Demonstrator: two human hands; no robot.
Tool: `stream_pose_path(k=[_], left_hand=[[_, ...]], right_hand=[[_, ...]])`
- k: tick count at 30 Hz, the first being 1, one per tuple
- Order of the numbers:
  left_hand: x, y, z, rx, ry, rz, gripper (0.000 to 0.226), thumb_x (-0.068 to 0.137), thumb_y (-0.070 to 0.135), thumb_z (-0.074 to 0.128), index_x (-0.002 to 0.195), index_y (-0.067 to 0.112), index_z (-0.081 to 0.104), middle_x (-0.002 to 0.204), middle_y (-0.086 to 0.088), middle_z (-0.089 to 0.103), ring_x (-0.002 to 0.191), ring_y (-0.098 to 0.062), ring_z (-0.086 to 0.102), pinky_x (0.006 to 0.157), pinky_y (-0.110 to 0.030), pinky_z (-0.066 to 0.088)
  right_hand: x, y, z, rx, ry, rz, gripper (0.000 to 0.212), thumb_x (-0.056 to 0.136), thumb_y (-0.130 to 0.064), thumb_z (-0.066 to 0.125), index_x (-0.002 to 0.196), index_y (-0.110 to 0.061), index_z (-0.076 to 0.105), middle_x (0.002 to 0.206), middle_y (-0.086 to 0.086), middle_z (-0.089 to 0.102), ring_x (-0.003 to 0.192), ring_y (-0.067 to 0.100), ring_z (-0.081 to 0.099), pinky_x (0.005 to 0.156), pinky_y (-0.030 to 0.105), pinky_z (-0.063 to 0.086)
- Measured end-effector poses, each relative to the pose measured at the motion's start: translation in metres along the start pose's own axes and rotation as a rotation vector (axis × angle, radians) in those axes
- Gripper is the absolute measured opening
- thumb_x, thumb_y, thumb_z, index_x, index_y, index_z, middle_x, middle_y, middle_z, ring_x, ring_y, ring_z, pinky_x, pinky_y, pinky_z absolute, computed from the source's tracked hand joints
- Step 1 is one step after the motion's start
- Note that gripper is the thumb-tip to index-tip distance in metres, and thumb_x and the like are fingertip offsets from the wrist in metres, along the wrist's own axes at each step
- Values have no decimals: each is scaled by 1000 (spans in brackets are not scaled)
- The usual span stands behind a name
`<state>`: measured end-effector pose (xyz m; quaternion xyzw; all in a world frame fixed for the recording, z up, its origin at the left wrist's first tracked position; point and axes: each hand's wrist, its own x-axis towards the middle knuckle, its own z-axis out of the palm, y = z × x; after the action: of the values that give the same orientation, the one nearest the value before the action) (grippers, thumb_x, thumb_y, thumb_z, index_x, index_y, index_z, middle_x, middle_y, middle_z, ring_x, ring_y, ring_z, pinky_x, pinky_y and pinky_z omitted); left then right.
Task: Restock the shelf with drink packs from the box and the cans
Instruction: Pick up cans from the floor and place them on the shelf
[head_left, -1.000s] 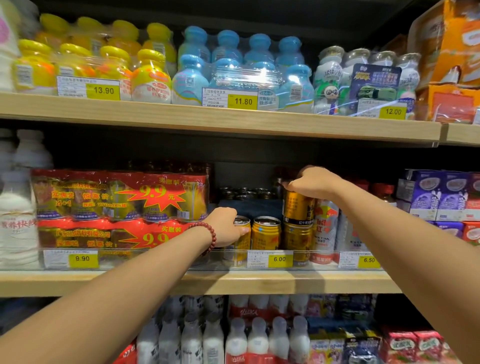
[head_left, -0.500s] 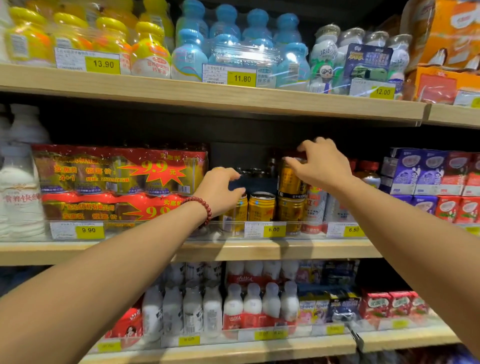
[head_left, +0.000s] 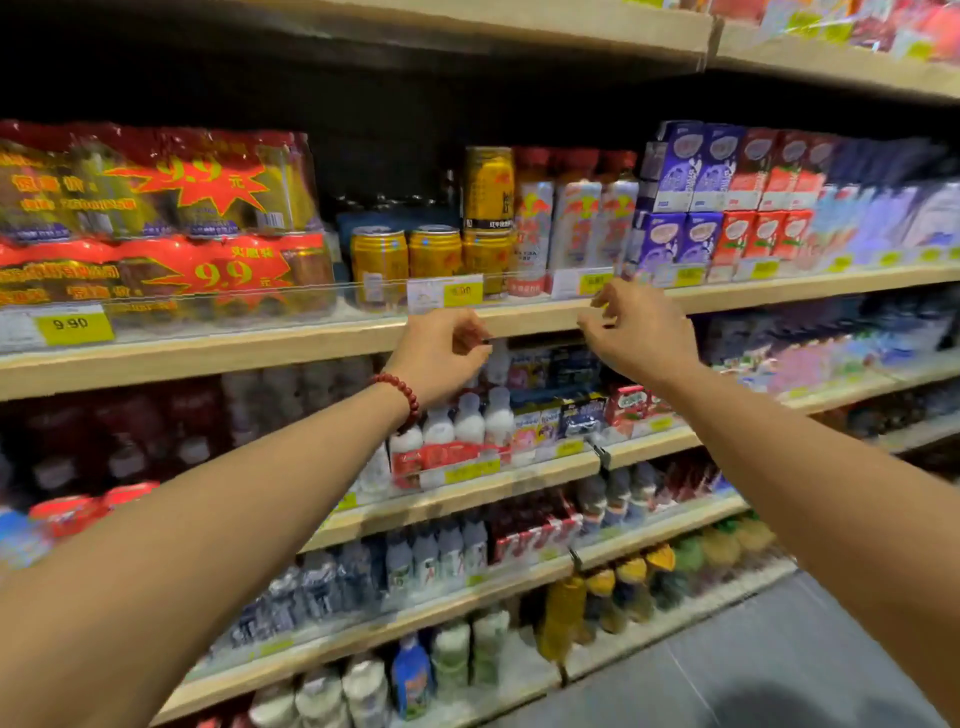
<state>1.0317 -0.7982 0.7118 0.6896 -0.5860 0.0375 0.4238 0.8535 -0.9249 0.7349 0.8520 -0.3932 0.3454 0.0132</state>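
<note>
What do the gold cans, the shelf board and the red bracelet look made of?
Gold cans: likely metal, glossy printed sides, silvery tops. Shelf board: matte pale wood look; solid wood or laminate, cannot tell. Red bracelet: round, slightly shiny beads; wood, stone or plastic all possible.

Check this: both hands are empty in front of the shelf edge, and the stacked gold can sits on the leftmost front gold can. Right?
Not quite. In the head view the stacked gold can sits on the rightmost front gold can, not the leftmost. The left hand and right hand are empty in front of the shelf edge.
</note>
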Motion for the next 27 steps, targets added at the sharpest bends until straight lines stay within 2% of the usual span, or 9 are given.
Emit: stream_pose_path(k=[3, 5, 10, 13, 16, 19, 22, 27], left_hand=[[-33, 8, 31, -7, -63, -44, 9, 82, 16, 63, 88, 10, 67, 80, 0, 65, 72, -8, 57, 68, -20, 43], [-56, 12, 51, -8, -102, -71, 7, 82, 17, 64, 86, 12, 67, 80, -2, 67, 70, -9, 58, 68, -21, 45], [-126, 28, 111, -58, -246, -183, 12, 81, 13, 63, 92, 9, 66, 84, -5, 66, 79, -15, 61, 78, -28, 51], [-176, 46, 150, -70, -285, -238, 11, 81, 14, 63, 91, 10, 66, 85, -5, 66, 79, -15, 60, 75, -25, 48], [-219, 64, 185, -95, -331, -304, 10, 81, 12, 62, 90, 11, 65, 83, -4, 65, 79, -15, 60, 74, -26, 48], [-262, 79, 217, -122, -389, -345, 9, 79, 10, 62, 88, 12, 64, 79, -2, 63, 75, -14, 59, 66, -21, 46], [-299, 85, 243, -111, -439, -337, 16, 77, 12, 65, 92, 9, 66, 86, -7, 67, 82, -19, 62, 75, -27, 49], [-366, 73, 285, -82, -596, -349, 25, 78, 20, 65, 102, 15, 63, 98, -5, 65, 91, -19, 61, 84, -31, 50]], right_hand=[[-48, 26, 8, 7, -87, 97, 32, 88, -39, 56, 107, -14, 58, 105, 9, 61, 92, 30, 59, 67, 37, 49], [-80, 42, 15, 14, -136, 141, 34, 89, -40, 55, 111, -14, 58, 106, 8, 60, 92, 28, 58, 66, 34, 46], [-176, 90, 16, 34, -263, 248, 37, 90, -41, 54, 115, -14, 55, 108, 7, 59, 82, 22, 52, 62, 32, 42], [-238, 119, 9, 26, -364, 307, 35, 88, -40, 55, 111, -13, 55, 104, 8, 60, 89, 25, 57, 69, 38, 52], [-292, 141, 5, 0, -418, 356, 34, 86, -37, 58, 112, -15, 57, 107, 8, 62, 95, 28, 59, 69, 36, 50], [-342, 162, 7, -15, -510, 404, 36, 86, -39, 57, 114, -16, 56, 113, 8, 62, 102, 28, 59, 76, 38, 51], [-387, 179, 15, -13, -585, 469, 38, 87, -39, 57, 119, -19, 55, 117, 5, 60, 104, 25, 58, 80, 37, 51], [-469, 197, 37, 52, -653, 553, 39, 85, -35, 61, 119, -17, 56, 117, 7, 60, 100, 25, 60, 80, 35, 48]])
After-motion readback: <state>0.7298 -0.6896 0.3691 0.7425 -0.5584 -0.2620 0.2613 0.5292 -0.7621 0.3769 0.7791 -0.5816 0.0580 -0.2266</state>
